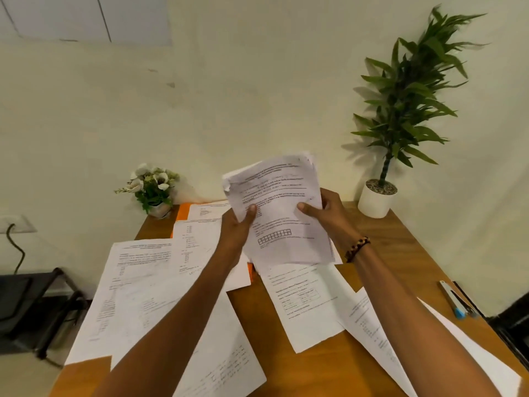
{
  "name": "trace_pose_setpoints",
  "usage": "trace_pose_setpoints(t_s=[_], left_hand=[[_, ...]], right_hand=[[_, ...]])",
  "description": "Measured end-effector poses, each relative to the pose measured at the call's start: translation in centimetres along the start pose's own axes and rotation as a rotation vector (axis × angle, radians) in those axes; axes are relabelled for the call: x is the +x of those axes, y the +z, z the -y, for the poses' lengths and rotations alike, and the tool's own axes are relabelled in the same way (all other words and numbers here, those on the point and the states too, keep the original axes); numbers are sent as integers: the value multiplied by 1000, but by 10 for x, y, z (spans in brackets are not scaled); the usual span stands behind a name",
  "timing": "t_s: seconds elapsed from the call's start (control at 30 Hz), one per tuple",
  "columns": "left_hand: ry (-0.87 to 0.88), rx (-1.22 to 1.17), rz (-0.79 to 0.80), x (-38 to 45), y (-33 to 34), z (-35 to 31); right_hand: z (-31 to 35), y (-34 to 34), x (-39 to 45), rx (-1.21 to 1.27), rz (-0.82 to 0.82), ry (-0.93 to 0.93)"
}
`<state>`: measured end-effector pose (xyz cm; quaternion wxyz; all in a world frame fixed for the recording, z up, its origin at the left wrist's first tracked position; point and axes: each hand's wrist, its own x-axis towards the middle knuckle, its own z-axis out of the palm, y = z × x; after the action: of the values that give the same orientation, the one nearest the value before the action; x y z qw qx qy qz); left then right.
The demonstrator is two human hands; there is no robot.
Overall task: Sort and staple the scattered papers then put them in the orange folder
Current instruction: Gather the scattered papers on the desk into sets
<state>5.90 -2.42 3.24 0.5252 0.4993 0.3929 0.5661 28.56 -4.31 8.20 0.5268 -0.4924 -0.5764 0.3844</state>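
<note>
A stack of papers (pixel 282 213) is held up above the tabletop (pixel 400 253), gripped at its edges by the left hand (pixel 237 227) and right hand (pixel 329 213), thumbs on the front sheet. The orange folder (pixel 183 212) is mostly buried under loose sheets (pixel 137 293) near the flowers (pixel 151 184). A stapler (pixel 455 300) sits by the right edge.

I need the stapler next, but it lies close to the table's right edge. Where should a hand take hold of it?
Grip the stapler across its long narrow body, near the middle, coming from above with the right hand, probably. It lies flat, and paper crowds its near end.
</note>
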Motion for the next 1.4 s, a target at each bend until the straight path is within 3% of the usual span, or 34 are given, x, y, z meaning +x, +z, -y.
trace_pose_setpoints(t_s=[0.2,0.47,0.77,0.93,1.1,1.27,1.4], left_hand=[[88,96,2,-8,33,0],[95,197,21,-17,39,27],[130,269,38,-5,38,17],[87,283,5,2,30,17],[-3,327,67,-6,18,31],[-18,386,96,-23,-5,54],[-80,383,111,-39,-25,67]], right_hand=[[-13,9,-10,90,-14,21],[-45,24,-30,60,-157,63],[-48,7,-16,-165,-183,24],[-45,0,-9,-399,-74,-30],[-57,2,-19,-469,17,95],[-78,2,-37,-337,212,194],[-82,4,-37,-240,164,199]])
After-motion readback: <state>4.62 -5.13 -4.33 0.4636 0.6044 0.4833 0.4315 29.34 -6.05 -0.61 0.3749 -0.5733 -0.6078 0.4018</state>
